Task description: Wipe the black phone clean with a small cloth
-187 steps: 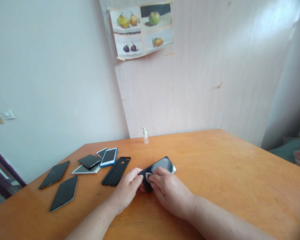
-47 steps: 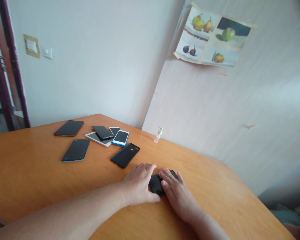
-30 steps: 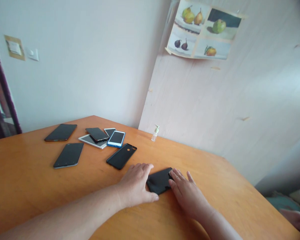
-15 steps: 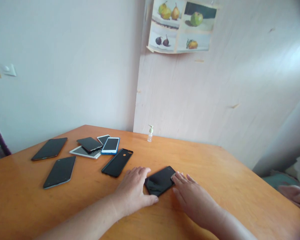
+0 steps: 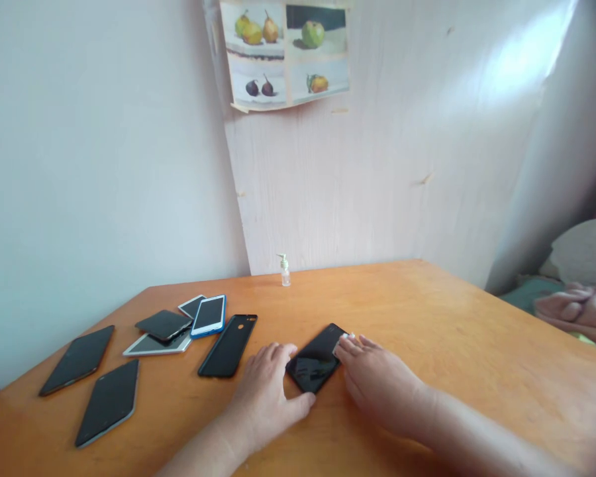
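Note:
A black smartphone [image 5: 314, 360] lies screen up on the wooden table [image 5: 377, 298], its glass showing reflections. My left hand [image 5: 264, 387] grips it at the near left end, thumb on the lower corner and fingers along the left edge. Under the fingertips of my right hand [image 5: 380, 384] a small white wipe [image 5: 336, 346] is pressed against the phone's right edge; most of the wipe is hidden by the fingers. Left of my left hand lies an empty black phone case [image 5: 228, 348].
Several other phones lie at the left, including a blue-edged white phone [image 5: 210, 315], a dark phone [image 5: 109, 402] and a larger black device [image 5: 79, 358]. A small clear pump bottle [image 5: 285, 274] stands at the back edge. Fruit pictures [image 5: 285, 56] hang on the wall.
The camera view has turned and tilted, shifting the scene. My right hand with the wipe stays at the phone's right edge; my left hand keeps its hold.

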`<action>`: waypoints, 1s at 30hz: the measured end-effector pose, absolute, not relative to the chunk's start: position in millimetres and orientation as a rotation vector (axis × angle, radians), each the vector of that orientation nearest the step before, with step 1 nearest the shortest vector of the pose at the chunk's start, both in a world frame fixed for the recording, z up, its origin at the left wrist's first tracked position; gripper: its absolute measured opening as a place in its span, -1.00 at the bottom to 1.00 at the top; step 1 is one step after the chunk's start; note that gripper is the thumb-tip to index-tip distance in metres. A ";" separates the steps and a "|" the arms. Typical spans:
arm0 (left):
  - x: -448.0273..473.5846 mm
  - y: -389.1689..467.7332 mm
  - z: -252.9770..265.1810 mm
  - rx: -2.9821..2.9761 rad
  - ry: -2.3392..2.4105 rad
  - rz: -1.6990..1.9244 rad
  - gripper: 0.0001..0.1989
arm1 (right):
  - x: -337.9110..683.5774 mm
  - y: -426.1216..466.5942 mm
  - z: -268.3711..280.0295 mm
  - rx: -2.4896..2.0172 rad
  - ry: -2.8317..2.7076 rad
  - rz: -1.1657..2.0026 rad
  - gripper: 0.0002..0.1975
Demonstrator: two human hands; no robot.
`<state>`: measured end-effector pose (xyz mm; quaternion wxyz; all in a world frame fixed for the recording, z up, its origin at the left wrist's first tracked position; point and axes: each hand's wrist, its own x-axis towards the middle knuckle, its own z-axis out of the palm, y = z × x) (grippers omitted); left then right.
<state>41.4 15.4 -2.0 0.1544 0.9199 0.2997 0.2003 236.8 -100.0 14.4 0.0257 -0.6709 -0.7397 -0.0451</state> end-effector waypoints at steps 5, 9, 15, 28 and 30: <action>41.7 16.0 -4.3 2.639 0.835 0.616 -0.55 | 205.7 -109.2 18.5 -1.761 -2.385 0.020 -0.56; 40.7 16.4 -3.2 2.651 0.839 0.586 -0.52 | 232.8 -103.0 17.4 -1.926 -2.286 -0.116 -0.62; 39.4 20.0 -4.4 2.658 0.832 0.544 -0.52 | 237.3 -95.9 11.2 -2.093 -2.194 -0.180 -0.64; 39.0 25.7 -12.4 2.647 0.879 0.535 -0.51 | 244.3 -95.8 20.1 -2.129 -2.116 -0.096 -0.66; 38.2 29.3 -15.4 2.646 0.873 0.530 -0.50 | 237.2 -93.4 13.2 -2.062 -2.190 -0.096 -0.63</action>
